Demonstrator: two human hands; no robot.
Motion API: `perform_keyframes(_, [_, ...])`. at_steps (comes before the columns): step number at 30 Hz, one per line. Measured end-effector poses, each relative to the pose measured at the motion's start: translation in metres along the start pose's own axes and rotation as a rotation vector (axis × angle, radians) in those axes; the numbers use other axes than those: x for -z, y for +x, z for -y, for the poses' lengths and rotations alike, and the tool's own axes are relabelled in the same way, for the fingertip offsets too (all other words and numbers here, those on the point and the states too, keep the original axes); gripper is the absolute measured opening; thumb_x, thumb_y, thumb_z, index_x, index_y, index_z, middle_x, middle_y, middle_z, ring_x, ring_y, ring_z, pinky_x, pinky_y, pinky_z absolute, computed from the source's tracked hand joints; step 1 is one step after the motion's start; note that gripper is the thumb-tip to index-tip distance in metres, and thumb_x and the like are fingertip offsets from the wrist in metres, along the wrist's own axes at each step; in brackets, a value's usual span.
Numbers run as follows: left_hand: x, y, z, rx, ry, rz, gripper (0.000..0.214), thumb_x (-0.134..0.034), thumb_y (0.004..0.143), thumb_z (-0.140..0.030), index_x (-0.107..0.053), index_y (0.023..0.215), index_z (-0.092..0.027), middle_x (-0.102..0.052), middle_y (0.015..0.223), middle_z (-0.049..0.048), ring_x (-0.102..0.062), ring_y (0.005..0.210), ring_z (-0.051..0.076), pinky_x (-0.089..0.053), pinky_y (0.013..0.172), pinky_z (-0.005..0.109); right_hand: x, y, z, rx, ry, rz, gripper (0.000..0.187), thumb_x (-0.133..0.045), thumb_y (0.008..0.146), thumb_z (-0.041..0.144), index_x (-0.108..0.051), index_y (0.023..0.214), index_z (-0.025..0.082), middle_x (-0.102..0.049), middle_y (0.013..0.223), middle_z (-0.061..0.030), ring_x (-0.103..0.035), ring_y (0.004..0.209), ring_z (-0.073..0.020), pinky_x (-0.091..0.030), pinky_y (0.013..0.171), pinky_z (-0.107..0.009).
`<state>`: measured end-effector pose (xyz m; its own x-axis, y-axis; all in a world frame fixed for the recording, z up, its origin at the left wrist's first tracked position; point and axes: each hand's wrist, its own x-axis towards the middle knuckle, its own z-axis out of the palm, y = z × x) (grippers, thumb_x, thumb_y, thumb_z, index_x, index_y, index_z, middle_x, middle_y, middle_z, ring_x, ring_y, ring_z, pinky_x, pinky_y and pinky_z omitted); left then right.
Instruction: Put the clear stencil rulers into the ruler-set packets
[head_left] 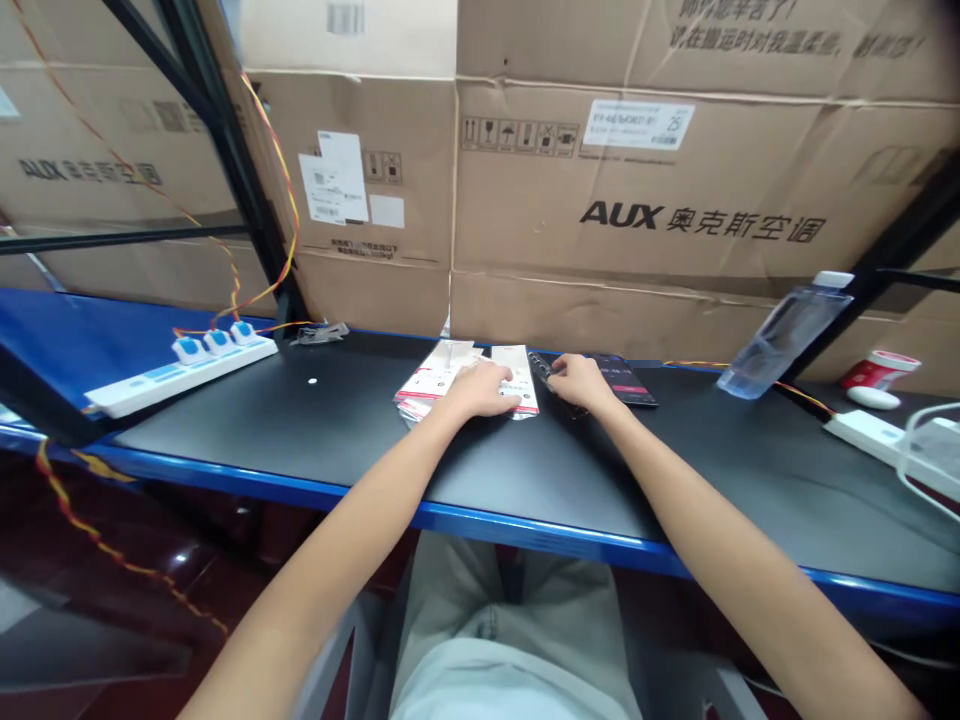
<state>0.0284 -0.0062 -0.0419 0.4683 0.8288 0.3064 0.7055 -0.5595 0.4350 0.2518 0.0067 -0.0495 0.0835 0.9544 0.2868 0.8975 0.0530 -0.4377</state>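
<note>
A pile of flat white packets with red edges [424,385] lies on the dark tabletop. Across it rests my left hand [481,388], palm down with the fingers stretched out. Just right of the pile is a dark, shiny flat piece [541,372] with pale marks; its kind is not clear. My right hand [581,382] has its fingers curled and closed on that piece, which it partly covers. Directly behind the right hand lies a flat dark device with a lit screen [628,380], apparently a phone.
Tall cardboard boxes [525,230] wall off the back. At left are a power strip with plugs [187,375] and a small white disc [313,381]. On the right a clear bottle [784,335] leans, near a red-and-white cup [881,370] and another power strip [870,435].
</note>
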Motion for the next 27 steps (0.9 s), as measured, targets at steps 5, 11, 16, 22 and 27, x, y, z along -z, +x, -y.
perform_keyframes(5, [0.004, -0.002, -0.004, -0.008, -0.005, 0.065, 0.061, -0.079, 0.065, -0.051, -0.069, 0.118, -0.021, -0.066, 0.126, 0.0161, -0.055, 0.124, 0.041, -0.039, 0.105, 0.045, -0.002, -0.001, 0.0, 0.059, 0.053, 0.034, 0.041, -0.055, 0.078, 0.015, -0.075, 0.113, 0.02, -0.079, 0.09, -0.0077, -0.073, 0.084, -0.0236, -0.054, 0.079, -0.029])
perform_keyframes(11, [0.002, -0.001, -0.004, -0.042, -0.101, 0.092, 0.086, -0.086, 0.058, -0.046, -0.058, 0.135, -0.021, -0.056, 0.136, 0.0151, -0.053, 0.126, 0.037, -0.041, 0.105, 0.041, -0.005, -0.009, 0.014, 0.122, 0.049, 0.1, 0.025, -0.063, 0.081, 0.04, -0.078, 0.083, 0.019, -0.077, 0.082, -0.0079, -0.073, 0.08, -0.0253, -0.053, 0.071, -0.029])
perform_keyframes(16, [-0.004, 0.0, -0.004, -0.048, -0.229, 0.128, 0.101, -0.088, 0.055, -0.042, -0.045, 0.144, -0.018, -0.043, 0.145, 0.016, -0.055, 0.123, 0.034, -0.045, 0.103, 0.04, -0.007, -0.014, 0.024, 0.096, 0.014, 0.083, 0.044, -0.074, 0.067, 0.051, -0.075, 0.091, 0.015, -0.075, 0.099, -0.0162, -0.07, 0.092, -0.0336, -0.051, 0.073, -0.035])
perform_keyframes(22, [-0.005, 0.003, 0.0, 0.141, -0.376, 0.009, 0.087, -0.089, 0.054, -0.035, -0.052, 0.132, -0.019, -0.054, 0.133, 0.0154, -0.06, 0.113, 0.032, -0.047, 0.096, 0.041, -0.007, -0.013, 0.019, 0.031, 0.1, 0.031, 0.014, -0.07, 0.065, 0.026, -0.073, 0.074, 0.017, -0.075, 0.087, -0.0153, -0.069, 0.091, -0.0329, -0.049, 0.076, -0.034])
perform_keyframes(27, [-0.008, 0.007, 0.004, 0.276, -0.491, -0.071, 0.07, -0.082, 0.067, -0.042, -0.05, 0.125, -0.018, -0.064, 0.119, 0.0143, -0.064, 0.104, 0.029, -0.049, 0.09, 0.038, -0.007, -0.006, 0.013, 0.012, 0.35, -0.055, 0.012, -0.067, 0.067, 0.024, -0.072, 0.076, 0.018, -0.075, 0.082, -0.0102, -0.069, 0.087, -0.0276, -0.05, 0.079, -0.034])
